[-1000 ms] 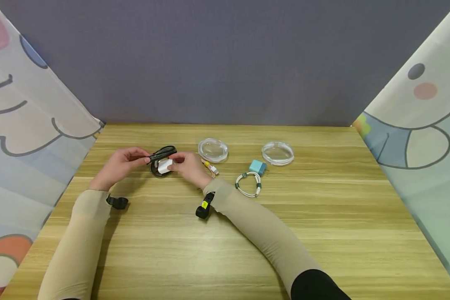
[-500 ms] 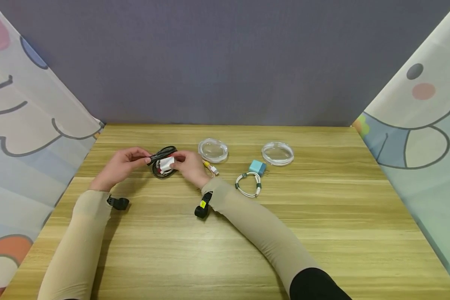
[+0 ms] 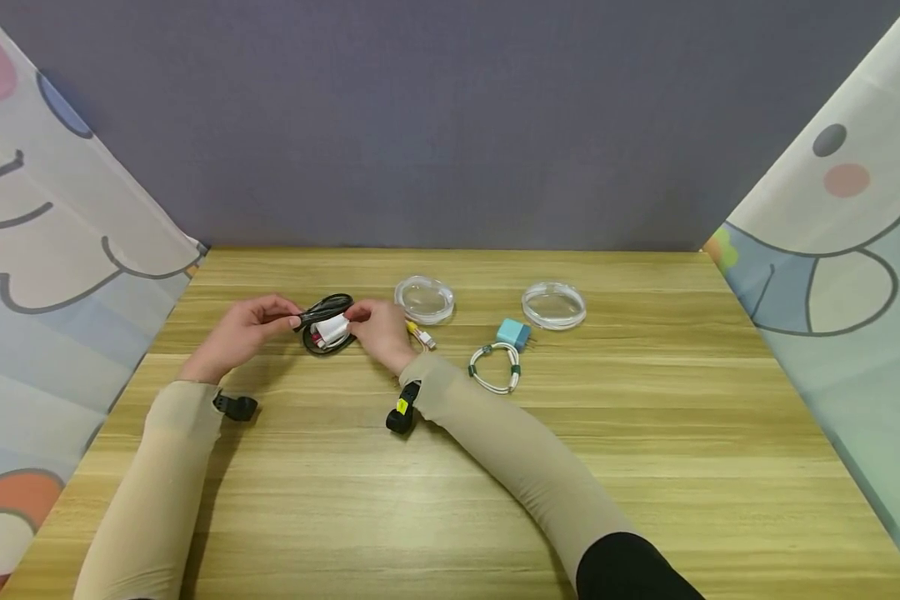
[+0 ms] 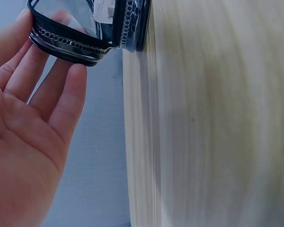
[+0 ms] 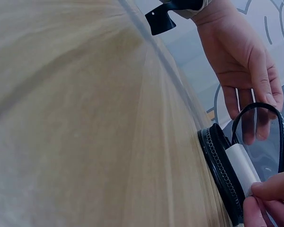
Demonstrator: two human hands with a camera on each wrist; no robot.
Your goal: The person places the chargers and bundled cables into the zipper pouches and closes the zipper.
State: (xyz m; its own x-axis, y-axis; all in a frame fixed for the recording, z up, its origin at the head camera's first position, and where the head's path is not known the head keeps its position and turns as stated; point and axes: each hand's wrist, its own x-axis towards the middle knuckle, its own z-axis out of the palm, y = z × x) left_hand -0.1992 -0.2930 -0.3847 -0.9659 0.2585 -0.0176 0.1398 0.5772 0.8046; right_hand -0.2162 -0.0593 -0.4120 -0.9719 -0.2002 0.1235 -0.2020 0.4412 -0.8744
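Observation:
My left hand (image 3: pixel 242 335) holds up the lid of a small round clear zip case (image 5: pixel 220 163) with black edging, thumb on one side and fingers on the other. The lid stands raised and the base rests on the table. Between thumb and fingertips, my right hand (image 3: pixel 384 333) pinches a white charger plug (image 5: pixel 243 166) inside the opening of the case. Beside the plug in the head view shows a small red bit, too small to make out. From the left wrist view, the black zip (image 4: pixel 71 41) curves past my left fingertips, and part of the white plug shows behind it.
Two clear round cases with whitish rims, a left one (image 3: pixel 424 300) and a right one (image 3: pixel 554 306), lie toward the back. A blue charger plug (image 3: pixel 513 333) and a coiled white cable (image 3: pixel 495 368) with dark green ties lie right of centre. A yellow-and-white cable connector (image 3: pixel 422 337) lies beside my right hand.
The white plug has turned and sits lower in the case, with a red bit now showing beside it. My right hand has shifted slightly; my left has stayed put.

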